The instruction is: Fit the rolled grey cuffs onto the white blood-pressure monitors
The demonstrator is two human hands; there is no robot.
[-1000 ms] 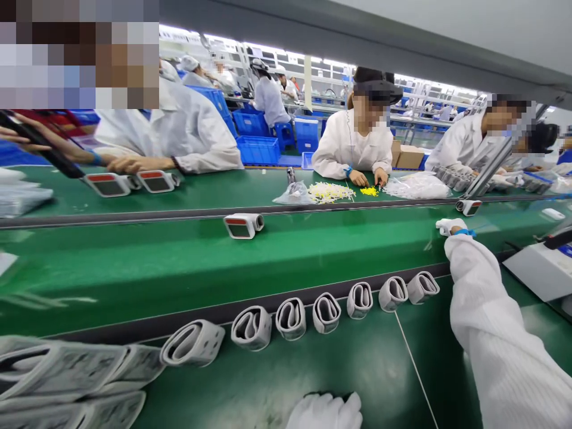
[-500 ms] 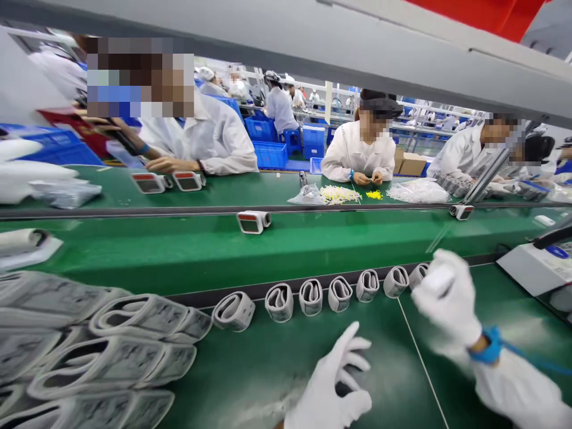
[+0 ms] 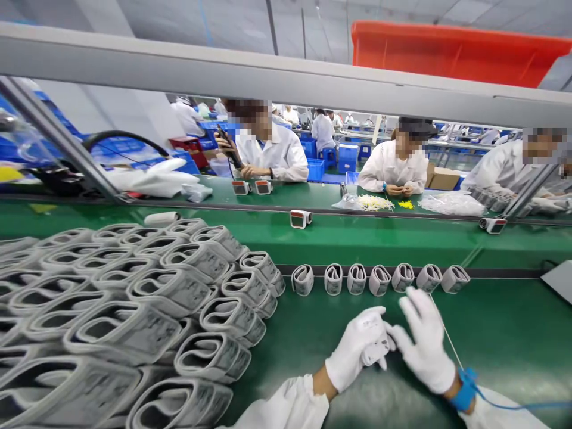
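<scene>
In the head view my left hand [image 3: 357, 348], in a white glove, is closed around a small white device [image 3: 376, 350] with dark printed marks. Its fingers hide much of the device. Close on the right, my right hand [image 3: 424, 342], also gloved and wearing a blue wrist strap [image 3: 465, 388], has its fingers apart and nothing in it. Its thumb is beside the left fingertips; I cannot tell whether they touch. Beyond both hands, several rolled grey cuffs [image 3: 356, 279] stand in a row along the edge of the green work surface [image 3: 308, 339].
A large pile of rolled grey cuffs [image 3: 179, 292] covers the left side. On the green belt [image 3: 232, 241] beyond sits a white wrist monitor [image 3: 300, 219]. Co-workers sit across it. A metal beam [image 3: 250, 65] crosses above, with a red bin [image 3: 447, 53] on top.
My right hand has come from the right end of the row toward my left hand and opened. My left hand, open before, now holds the white device. The view has swung left.
</scene>
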